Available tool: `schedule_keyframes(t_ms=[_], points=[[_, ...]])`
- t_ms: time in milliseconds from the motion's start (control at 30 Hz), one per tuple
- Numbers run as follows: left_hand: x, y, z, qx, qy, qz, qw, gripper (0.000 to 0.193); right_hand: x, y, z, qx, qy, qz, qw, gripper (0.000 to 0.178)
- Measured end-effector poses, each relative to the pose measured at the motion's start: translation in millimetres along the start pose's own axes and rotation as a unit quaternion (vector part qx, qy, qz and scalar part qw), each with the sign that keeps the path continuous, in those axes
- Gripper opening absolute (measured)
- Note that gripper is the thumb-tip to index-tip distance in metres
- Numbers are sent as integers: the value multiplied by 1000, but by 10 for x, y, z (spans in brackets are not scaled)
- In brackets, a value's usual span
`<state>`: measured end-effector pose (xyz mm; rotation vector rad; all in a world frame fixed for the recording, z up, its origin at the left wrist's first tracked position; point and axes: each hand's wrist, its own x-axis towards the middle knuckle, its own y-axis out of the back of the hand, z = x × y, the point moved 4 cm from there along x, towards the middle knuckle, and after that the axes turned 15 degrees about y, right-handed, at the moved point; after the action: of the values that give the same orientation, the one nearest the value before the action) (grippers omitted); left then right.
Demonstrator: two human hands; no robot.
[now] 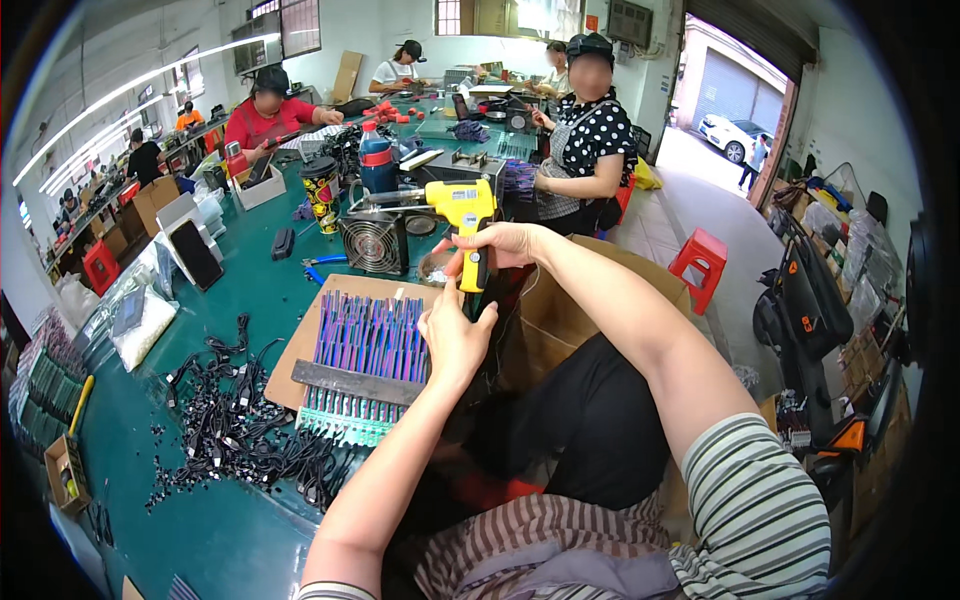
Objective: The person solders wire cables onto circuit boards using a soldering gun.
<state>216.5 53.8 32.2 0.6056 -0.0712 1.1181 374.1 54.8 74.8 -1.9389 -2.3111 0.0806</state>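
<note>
- Head view: the yellow heat gun is held up over the table edge, its nozzle pointing left; the right hand is closed around the handle, gripping it, and hides part of it.
- The left hand is just below, thumb and index finger spread; the other fingers are hard to make out, so I cannot tell whether they grip anything or whether the index fingertip touches the handle.
- Shiny purple-blue tubes lie on cardboard beside the left wrist, with 1 dark bar across them and green boards below; the left forearm covers their right end.
- The bowl behind the hands is partly covered; its contents are unclear.
- Black cables overlap in a tangle, too jumbled to count.
- The left forearm is cut off by the lower edge.
</note>
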Motion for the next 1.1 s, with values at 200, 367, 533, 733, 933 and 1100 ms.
schedule_keyframes(t_ms=[200,367,533,733,933,1100], points=[[-42,367,459,14,-3,-131,991,48,-190,374,-135,38,24,-14,999,49],[25,800,647,122,-8,-261,958,45,-378,563,-92,37,78,-32,996,59],[140,1739,373,248,84,-317,912,48,-473,580,-96,52,105,13,993,62],[177,2880,-477,299,255,-240,888,39,-500,760,-172,5,142,3,990,58],[-118,3348,-1082,382,322,-138,855,29,-622,667,-224,41,198,-2,979,38],[-217,3433,-1494,398,346,57,848,24,-704,582,-57,131,233,-7,964,36]])
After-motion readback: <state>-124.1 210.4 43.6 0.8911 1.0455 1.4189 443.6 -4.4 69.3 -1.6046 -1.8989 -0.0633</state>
